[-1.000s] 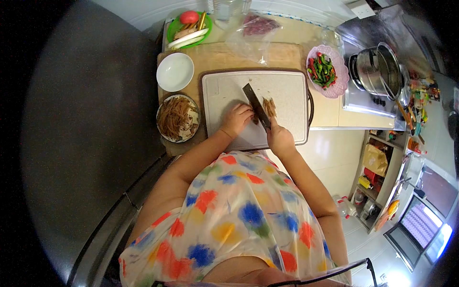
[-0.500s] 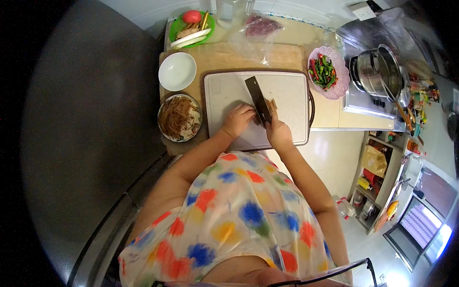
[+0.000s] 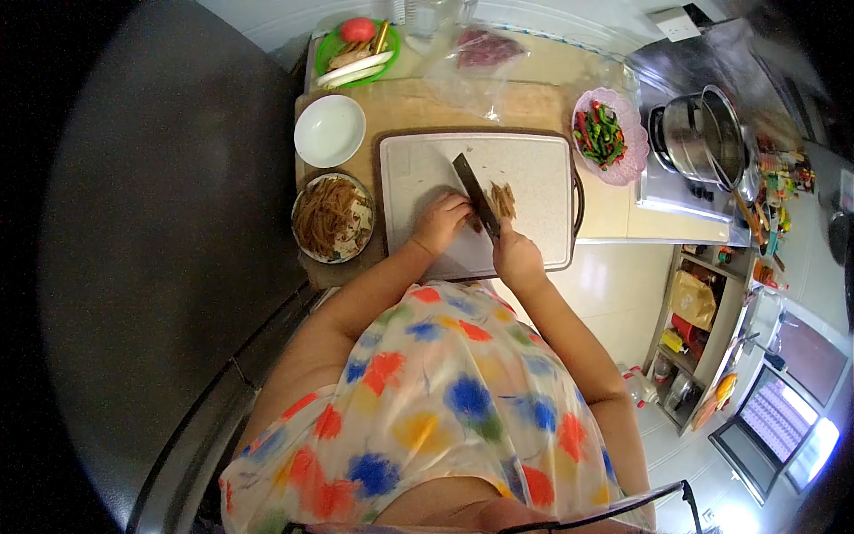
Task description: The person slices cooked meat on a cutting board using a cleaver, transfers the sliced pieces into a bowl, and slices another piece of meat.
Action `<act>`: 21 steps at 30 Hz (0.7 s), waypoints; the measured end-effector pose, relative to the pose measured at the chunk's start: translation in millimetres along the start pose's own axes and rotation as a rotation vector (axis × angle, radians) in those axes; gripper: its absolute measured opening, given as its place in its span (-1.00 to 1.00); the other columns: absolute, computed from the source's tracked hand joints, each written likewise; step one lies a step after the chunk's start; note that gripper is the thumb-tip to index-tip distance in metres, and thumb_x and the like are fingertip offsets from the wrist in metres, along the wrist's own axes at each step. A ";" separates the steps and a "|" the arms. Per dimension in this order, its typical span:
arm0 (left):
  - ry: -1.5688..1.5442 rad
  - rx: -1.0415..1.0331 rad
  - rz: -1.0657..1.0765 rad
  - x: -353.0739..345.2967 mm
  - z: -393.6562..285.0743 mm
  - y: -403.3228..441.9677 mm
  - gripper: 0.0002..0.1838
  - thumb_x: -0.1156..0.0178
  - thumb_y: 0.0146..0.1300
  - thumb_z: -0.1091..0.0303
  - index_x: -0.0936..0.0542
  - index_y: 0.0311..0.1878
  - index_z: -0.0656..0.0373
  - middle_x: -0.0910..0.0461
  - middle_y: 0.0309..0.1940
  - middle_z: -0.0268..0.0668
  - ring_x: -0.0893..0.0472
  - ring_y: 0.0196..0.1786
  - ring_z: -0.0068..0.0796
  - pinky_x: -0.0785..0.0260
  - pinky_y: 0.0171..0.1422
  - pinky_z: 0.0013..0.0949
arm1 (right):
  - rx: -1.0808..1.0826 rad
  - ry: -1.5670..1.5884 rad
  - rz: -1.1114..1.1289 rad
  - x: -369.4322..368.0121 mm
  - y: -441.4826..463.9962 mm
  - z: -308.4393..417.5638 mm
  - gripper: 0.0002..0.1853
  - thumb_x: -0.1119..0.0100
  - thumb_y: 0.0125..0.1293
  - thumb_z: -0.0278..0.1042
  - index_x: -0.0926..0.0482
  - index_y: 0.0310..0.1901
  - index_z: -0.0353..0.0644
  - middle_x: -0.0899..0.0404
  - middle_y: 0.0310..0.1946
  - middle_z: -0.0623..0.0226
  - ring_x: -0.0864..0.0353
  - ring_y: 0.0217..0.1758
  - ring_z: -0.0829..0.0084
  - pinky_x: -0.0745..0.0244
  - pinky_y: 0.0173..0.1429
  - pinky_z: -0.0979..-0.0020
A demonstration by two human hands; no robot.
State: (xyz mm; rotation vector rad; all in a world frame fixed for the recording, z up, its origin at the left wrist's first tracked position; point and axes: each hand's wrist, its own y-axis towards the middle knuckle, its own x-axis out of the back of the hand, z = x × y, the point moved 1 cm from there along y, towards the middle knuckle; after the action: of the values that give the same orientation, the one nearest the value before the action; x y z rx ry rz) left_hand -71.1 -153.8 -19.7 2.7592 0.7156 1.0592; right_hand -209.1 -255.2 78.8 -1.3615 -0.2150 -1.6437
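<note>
My right hand [image 3: 519,254] is closed round the handle of a dark cleaver [image 3: 476,194], whose blade stands on a pale cutting board [image 3: 418,160]. Left of the blade, my left hand [image 3: 442,222] has its fingers curled over a brown piece of food [image 3: 475,222], mostly hidden beneath them. Thin brown strips [image 3: 503,200] lie on the board just right of the blade. More brown shreds [image 3: 326,216] fill part of a patterned plate [image 3: 361,233] left of the board.
An empty white bowl [image 3: 330,131] stands above the shreds. At the back are a green plate [image 3: 391,64] of vegetables and a plastic bag [image 3: 485,52] with red meat. To the right are a pink plate [image 3: 633,133] of cut peppers and a metal pot [image 3: 689,133] on the stove.
The cleaver blade has turned from showing more of its flat side to standing more upright, and its tip has dropped slightly. More of the cut strips show. My left hand has hardly moved.
</note>
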 end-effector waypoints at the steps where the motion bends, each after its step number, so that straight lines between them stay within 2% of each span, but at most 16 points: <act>1: 0.028 0.002 0.015 1.2 0.3 -0.5 -0.80 -0.21 -0.03 0.51 -0.61 -0.25 0.18 -0.56 -0.17 -0.22 -0.53 -0.03 -0.15 -0.41 0.09 -0.21 | 0.016 0.006 -0.009 -3.4 2.1 -0.1 -0.68 -0.02 0.28 -0.36 -0.30 0.02 -0.29 -0.59 -0.49 -0.15 -0.61 -0.40 -0.14 -0.50 -0.27 -0.05; 6: 0.082 0.058 0.056 3.3 -2.9 -1.0 -0.75 -0.20 -0.08 0.52 -0.62 -0.24 0.13 -0.58 -0.18 -0.27 -0.55 -0.05 -0.17 -0.43 0.05 -0.22 | 0.010 0.042 -0.047 -14.4 14.0 4.6 -0.65 -0.03 0.27 -0.36 -0.30 0.04 -0.28 -0.58 -0.48 -0.17 -0.61 -0.38 -0.16 -0.50 -0.27 -0.06; 9: 0.071 0.006 -0.034 0.6 -3.1 -0.1 -0.76 -0.21 -0.05 0.51 -0.62 -0.24 0.11 -0.59 -0.19 -0.29 -0.56 -0.06 -0.19 -0.45 0.03 -0.24 | -0.004 0.092 -0.104 -15.3 12.4 -3.6 -0.64 -0.04 0.27 -0.34 -0.30 0.06 -0.28 -0.58 -0.47 -0.18 -0.60 -0.37 -0.18 -0.49 -0.26 -0.08; 14: -0.089 0.096 -0.051 -2.7 -3.8 -0.6 -0.80 -0.24 0.03 0.49 -0.62 -0.22 0.18 -0.57 -0.16 -0.24 -0.56 -0.07 -0.17 -0.43 0.04 -0.25 | -0.099 0.183 -0.064 -1.3 8.4 -8.3 -0.54 -0.08 0.28 -0.31 -0.27 0.16 -0.29 -0.58 -0.46 -0.19 -0.59 -0.36 -0.20 -0.49 -0.25 -0.08; 15: -0.131 0.121 -0.054 -3.2 -4.3 -1.2 -0.81 -0.25 0.06 0.49 -0.62 -0.20 0.21 -0.57 -0.16 -0.22 -0.56 -0.07 -0.15 -0.43 0.05 -0.25 | -0.064 0.145 -0.059 0.0 6.1 -7.9 -0.55 -0.06 0.27 -0.32 -0.25 0.15 -0.29 -0.58 -0.47 -0.18 -0.59 -0.38 -0.18 -0.49 -0.27 -0.08; 18: -0.123 0.059 -0.085 -7.7 0.3 0.1 -0.81 -0.23 0.00 0.51 -0.62 -0.26 0.15 -0.56 -0.20 -0.28 -0.55 -0.08 -0.22 -0.43 0.03 -0.25 | 0.007 0.052 -0.039 7.9 -3.1 -4.0 -0.57 -0.01 0.27 -0.35 -0.23 0.13 -0.30 -0.59 -0.49 -0.15 -0.61 -0.42 -0.15 -0.50 -0.30 -0.08; 21: -0.007 -0.025 -0.086 0.6 -1.2 3.4 -0.82 -0.23 -0.03 0.53 -0.61 -0.28 0.15 -0.54 -0.25 -0.27 -0.51 -0.06 -0.20 -0.40 0.06 -0.22 | 0.007 0.016 -0.004 7.8 -6.3 -1.0 -0.58 -0.01 0.28 -0.35 -0.25 0.13 -0.30 -0.59 -0.49 -0.15 -0.60 -0.42 -0.15 -0.50 -0.31 -0.08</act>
State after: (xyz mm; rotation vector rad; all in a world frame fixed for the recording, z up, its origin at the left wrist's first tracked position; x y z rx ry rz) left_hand -70.1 -156.6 -17.6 2.6832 0.8068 1.0333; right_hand -213.8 -256.8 87.5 -1.3426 -0.2140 -1.6549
